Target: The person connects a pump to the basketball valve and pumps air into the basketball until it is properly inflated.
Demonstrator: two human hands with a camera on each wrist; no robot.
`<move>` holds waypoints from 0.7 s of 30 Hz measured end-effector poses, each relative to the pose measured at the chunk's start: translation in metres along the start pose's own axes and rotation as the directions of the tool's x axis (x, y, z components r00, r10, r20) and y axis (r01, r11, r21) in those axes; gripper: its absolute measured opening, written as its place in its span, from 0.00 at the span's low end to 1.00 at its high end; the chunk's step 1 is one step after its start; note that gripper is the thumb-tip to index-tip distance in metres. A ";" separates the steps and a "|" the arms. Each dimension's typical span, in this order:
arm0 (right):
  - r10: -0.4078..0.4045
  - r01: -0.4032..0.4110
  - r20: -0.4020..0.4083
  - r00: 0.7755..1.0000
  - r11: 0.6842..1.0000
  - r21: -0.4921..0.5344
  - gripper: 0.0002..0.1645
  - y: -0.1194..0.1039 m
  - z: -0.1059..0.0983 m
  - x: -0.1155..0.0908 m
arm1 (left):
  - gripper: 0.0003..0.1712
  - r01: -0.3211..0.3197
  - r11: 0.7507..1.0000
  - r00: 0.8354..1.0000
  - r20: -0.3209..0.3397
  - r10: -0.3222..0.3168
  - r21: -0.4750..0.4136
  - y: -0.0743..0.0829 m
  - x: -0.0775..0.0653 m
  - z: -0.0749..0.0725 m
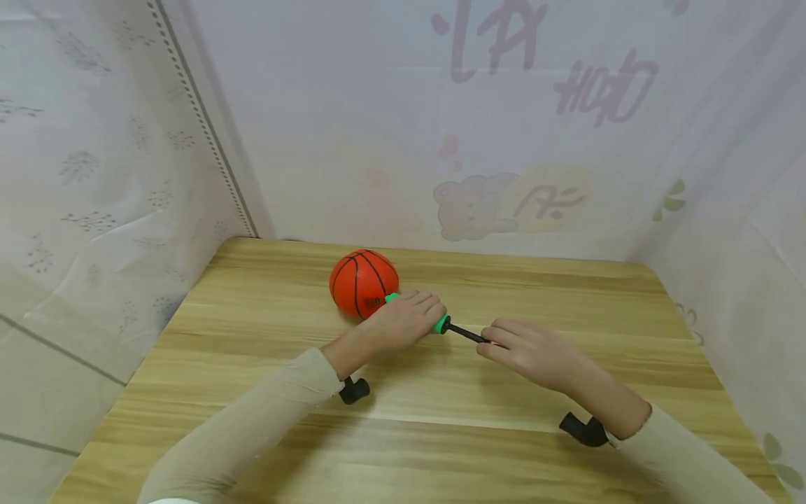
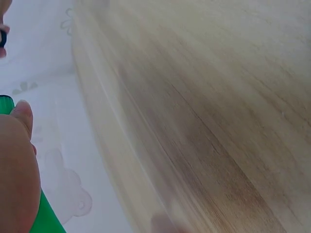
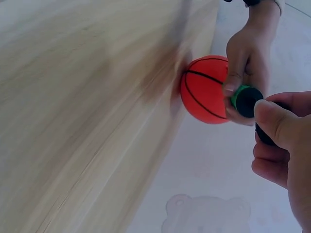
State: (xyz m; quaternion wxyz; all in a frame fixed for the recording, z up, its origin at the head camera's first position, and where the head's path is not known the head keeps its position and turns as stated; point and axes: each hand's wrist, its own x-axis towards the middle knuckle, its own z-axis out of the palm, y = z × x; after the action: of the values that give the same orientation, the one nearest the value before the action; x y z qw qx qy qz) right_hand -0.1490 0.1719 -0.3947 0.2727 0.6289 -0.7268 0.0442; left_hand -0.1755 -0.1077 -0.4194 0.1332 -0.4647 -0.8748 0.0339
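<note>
A green hand pump [image 1: 441, 323] with a black rod [image 1: 464, 334] is held between the two hands, above the table. My left hand [image 1: 406, 322] wraps its fingers round the green barrel, its thumb showing along the barrel in the left wrist view. My right hand [image 1: 535, 353] grips the black handle [image 3: 265, 135] at the rod's end, thumb and fingers curled about it. Part of the rod shows between the hands. An orange-red ball [image 1: 359, 283] with black basketball lines sits on the table beside my left hand, and the pump's far green end overlaps it in the head view.
The wood-grain table [image 1: 441, 448] is bordered by a pale printed sheet [image 1: 352, 140] at the back and sheets on both sides. Black curved pieces [image 1: 355, 390] show by both wrists, at the sleeve ends.
</note>
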 end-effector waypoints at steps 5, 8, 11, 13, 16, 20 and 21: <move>0.004 -0.004 0.032 0.999 1.000 0.004 0.28 0.004 0.014 0.011 | 0.09 -0.009 1.000 1.000 -0.028 0.009 0.007 0.002 0.004 0.003; 0.002 -0.002 0.029 1.000 1.000 0.009 0.25 0.005 0.020 0.015 | 0.09 -0.016 1.000 0.999 -0.033 0.017 0.019 0.003 0.004 0.003; 0.000 0.000 0.014 1.000 1.000 0.009 0.22 0.006 0.023 0.016 | 0.09 -0.017 0.999 1.000 -0.018 0.018 0.030 0.003 0.003 0.002; -0.002 0.002 0.004 1.000 1.000 0.008 0.22 0.006 0.023 0.016 | 0.09 -0.017 0.999 1.000 -0.005 0.017 0.030 0.002 0.002 0.001; 0.002 -0.001 -0.005 1.000 1.000 0.019 0.25 0.004 0.019 0.012 | 0.09 -0.015 1.000 1.000 0.011 0.015 0.018 -0.001 0.001 -0.001; 0.012 -0.011 -0.017 1.000 0.998 0.056 0.25 -0.002 0.009 -0.002 | 0.08 -0.020 1.000 1.000 0.015 0.020 0.010 -0.005 -0.002 -0.002; 0.014 -0.013 -0.019 1.000 0.998 0.061 0.24 -0.004 0.006 -0.006 | 0.08 -0.022 1.000 1.000 0.015 0.022 0.012 -0.006 -0.003 -0.002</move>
State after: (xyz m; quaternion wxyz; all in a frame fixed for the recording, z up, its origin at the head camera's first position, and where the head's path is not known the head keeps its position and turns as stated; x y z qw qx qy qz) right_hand -0.1470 0.1743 -0.4037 0.2600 0.6315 -0.7267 0.0744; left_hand -0.1780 -0.1137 -0.4168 0.1291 -0.4733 -0.8703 0.0440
